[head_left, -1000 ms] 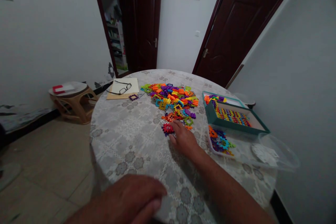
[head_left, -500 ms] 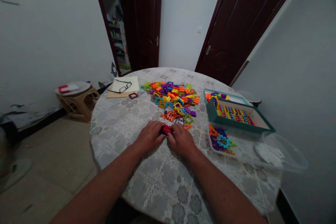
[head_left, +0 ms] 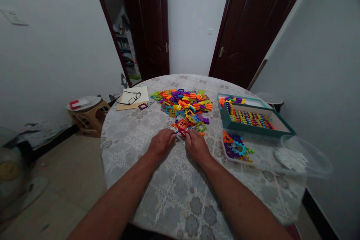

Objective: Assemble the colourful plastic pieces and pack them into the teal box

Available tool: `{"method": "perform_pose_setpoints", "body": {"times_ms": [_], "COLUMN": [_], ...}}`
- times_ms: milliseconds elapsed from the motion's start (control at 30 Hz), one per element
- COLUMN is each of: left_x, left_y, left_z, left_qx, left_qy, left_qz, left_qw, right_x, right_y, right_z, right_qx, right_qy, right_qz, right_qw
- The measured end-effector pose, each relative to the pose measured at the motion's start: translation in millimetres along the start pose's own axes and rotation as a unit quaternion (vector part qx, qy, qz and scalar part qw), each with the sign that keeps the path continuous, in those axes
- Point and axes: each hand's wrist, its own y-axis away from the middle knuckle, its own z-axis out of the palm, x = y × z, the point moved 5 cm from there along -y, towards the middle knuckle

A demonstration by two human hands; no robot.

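Note:
My left hand is closed, its fingertips pinching a small purple plastic building piece. Facing it, my right hand is closed on a red plastic building piece. The two pieces meet, or nearly so, between my fingertips; whether they are joined is too small to tell. Just beyond my hands lies an orange gear-shaped piece, with a green one to its right. Farther back spreads a heap of colourful interlocking pieces.
On the right of the round table stand a green box with rows of pieces and a clear plastic tub holding more. Eyeglasses rest on papers at the left. A stool stands beyond the table's left edge.
A purple piece now shows at my left fingertips beside the red one. My left hand's fingers have turned inward more, and the view has shifted slightly.

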Motion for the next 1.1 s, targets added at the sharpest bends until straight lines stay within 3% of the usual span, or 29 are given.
{"method": "perform_pose_setpoints", "body": {"times_ms": [133, 300, 400, 567, 633, 800, 867, 967, 1100], "left_x": [-9, -14, -14, -13, -10, 1, 3, 2, 3], "left_y": [-1, -2, -4, -3, -2, 2, 2, 2, 1], "left_z": [-7.4, -11.3, -9.9, -18.6, -19.2, -11.4, -8.0, -5.6, -4.2], "left_qx": [0.026, 0.039, 0.046, 0.124, 0.098, -0.027, -0.06, -0.068, -0.072], "left_qy": [0.063, 0.087, 0.092, 0.093, 0.128, 0.25, 0.268, 0.289, 0.276], "left_qz": [-0.051, -0.112, -0.12, -0.114, -0.113, -0.105, -0.094, -0.096, -0.096], "left_qw": [0.996, 0.989, 0.987, 0.981, 0.98, 0.962, 0.957, 0.95, 0.954], "right_x": [-5, -2, 8, 27, 25, -12, -21, -16, 6], "right_y": [0, 1, -1, -3, -4, 3, 6, 4, -1], "right_z": [-4, -24, -37, -50, -46, -17, -10, -14, -27], "right_qx": [0.017, 0.067, 0.086, 0.129, 0.113, -0.019, -0.044, -0.017, 0.021], "right_qy": [-0.019, -0.043, -0.053, -0.083, -0.095, -0.107, -0.093, -0.037, 0.103], "right_qz": [0.008, 0.052, 0.069, 0.117, 0.103, -0.069, -0.1, -0.068, 0.054], "right_qw": [1.0, 0.995, 0.993, 0.981, 0.984, 0.992, 0.99, 0.997, 0.993]}}
